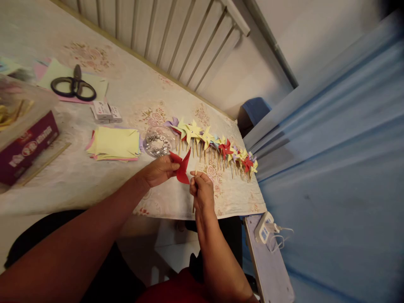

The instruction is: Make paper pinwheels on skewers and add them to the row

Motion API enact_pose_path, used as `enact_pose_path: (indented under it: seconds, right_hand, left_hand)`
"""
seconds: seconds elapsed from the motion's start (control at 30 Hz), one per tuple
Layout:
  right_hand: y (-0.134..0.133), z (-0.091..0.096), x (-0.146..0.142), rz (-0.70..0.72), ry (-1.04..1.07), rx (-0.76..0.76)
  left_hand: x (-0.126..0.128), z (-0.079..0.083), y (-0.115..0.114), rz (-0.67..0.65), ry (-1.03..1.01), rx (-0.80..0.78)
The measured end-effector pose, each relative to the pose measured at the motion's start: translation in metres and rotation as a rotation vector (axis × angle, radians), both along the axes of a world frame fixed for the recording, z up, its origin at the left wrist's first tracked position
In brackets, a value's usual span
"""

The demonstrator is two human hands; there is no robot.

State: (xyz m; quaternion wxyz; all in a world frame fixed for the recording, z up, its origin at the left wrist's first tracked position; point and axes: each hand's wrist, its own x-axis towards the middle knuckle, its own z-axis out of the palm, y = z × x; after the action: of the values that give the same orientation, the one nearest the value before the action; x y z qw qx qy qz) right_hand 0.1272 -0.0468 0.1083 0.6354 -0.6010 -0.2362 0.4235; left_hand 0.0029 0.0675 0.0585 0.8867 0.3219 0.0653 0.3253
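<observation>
My left hand (162, 169) pinches a red paper pinwheel (183, 170), its blades folded and pointing outward. Just to the right, my right hand (203, 189) is closed around a thin wooden stick (193, 205), whose tip pokes out above the fingers. Stick and red paper are close together; I cannot tell whether they touch. Behind my hands, a clear round container (159, 141) holds small shiny metal pieces. A row of finished pinwheels (206, 137) in yellow, red, purple and blue lies along the table to the right, sticks toward me.
Left of the container lies a stack of coloured paper squares (116, 143). Beyond are small white boxes (105, 111) and black-handled scissors (74, 87) on more paper. A plastic tub (30, 143) stands far left. A power strip (264, 227) rests on a bench by the blue curtain (331, 168).
</observation>
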Motion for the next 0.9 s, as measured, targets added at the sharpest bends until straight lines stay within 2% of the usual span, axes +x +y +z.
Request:
enact_pose_path:
  seconds: [0.9]
  right_hand:
    - [-0.0007, -0.0021, -0.0006, 0.019, 0.021, -0.019]
  left_hand:
    - [0.0007, 0.0009, -0.0013, -0.013, -0.054, 0.001]
